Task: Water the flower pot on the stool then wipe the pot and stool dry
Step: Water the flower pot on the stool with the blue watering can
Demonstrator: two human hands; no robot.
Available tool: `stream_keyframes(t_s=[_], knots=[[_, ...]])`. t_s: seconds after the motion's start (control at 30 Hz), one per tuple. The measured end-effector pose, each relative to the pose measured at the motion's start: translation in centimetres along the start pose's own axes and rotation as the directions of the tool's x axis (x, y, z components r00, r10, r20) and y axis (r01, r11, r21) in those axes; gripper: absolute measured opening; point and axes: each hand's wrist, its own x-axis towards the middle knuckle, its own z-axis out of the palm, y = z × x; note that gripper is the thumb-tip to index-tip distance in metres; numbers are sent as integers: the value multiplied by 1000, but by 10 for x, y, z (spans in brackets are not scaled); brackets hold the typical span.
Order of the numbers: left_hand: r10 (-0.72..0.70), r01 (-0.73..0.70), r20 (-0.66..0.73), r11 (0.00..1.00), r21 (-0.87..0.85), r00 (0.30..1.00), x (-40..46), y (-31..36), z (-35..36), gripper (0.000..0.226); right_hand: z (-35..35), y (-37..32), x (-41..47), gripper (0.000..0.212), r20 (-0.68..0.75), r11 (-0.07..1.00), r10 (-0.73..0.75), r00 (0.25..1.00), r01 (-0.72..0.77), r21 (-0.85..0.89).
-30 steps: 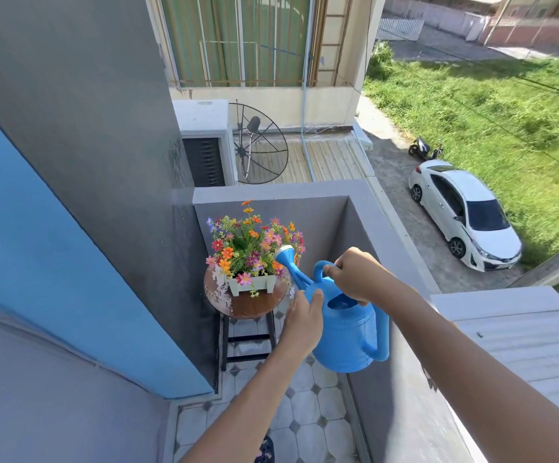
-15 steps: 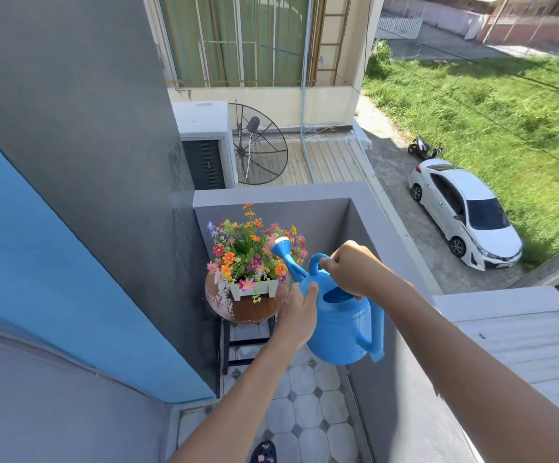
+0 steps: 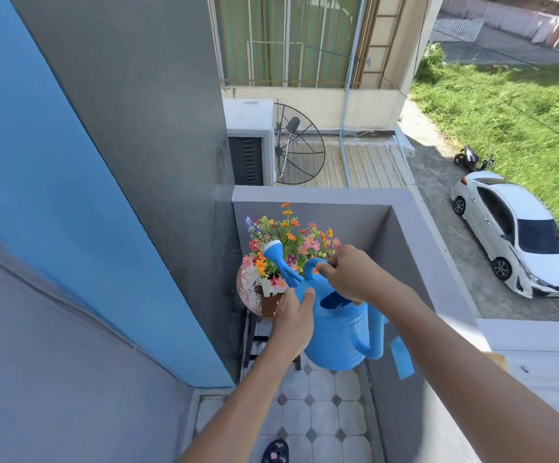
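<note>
A white flower pot [image 3: 269, 287] full of orange, pink and red flowers [image 3: 300, 238] stands on a round brown stool [image 3: 250, 297] in the balcony corner. I hold a blue watering can [image 3: 340, 332] just in front of it. Its spout head [image 3: 272, 249] rises over the left side of the flowers. My right hand [image 3: 355, 274] grips the can's top handle. My left hand [image 3: 294, 315] is pressed against the can's left side near the spout base. The stool's dark legs show below; much of its top is hidden by my left hand and the can.
A grey parapet wall [image 3: 405, 215] closes the corner behind and to the right. A grey and blue wall [image 3: 121, 162] runs along the left. The tiled floor [image 3: 321, 412] is narrow, with a patterned slipper [image 3: 276, 452] at the bottom. Something blue [image 3: 401, 357] hangs beside the can's rear handle.
The can has swung left and closer to the pot. Its spout head has risen over the left side of the flowers. Both hands kept their hold.
</note>
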Motion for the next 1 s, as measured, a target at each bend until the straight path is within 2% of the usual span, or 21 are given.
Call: stream_keyframes(t_s=[0.2, 0.53, 0.77, 0.87, 1.0], knots=[[9, -9, -28, 1000, -20, 1000, -5, -9, -8, 45, 6, -4, 3, 42, 35, 999, -36, 999, 37, -37], [85, -85, 1, 996, 11, 996, 7, 17, 7, 35, -9, 16, 3, 44, -77, 997, 45, 996, -40, 66], [103, -106, 103, 994, 26, 989, 24, 36, 30, 40, -27, 36, 5, 37, -121, 986, 136, 983, -123, 110], [100, -110, 144, 992, 63, 985, 30, 41, 40, 45, -31, 46, 10, 41, -147, 969, 212, 966, -188, 160], [103, -117, 206, 992, 53, 973, 36, 47, 47, 42, -34, 53, 13, 34, -141, 942, 298, 944, -268, 200]])
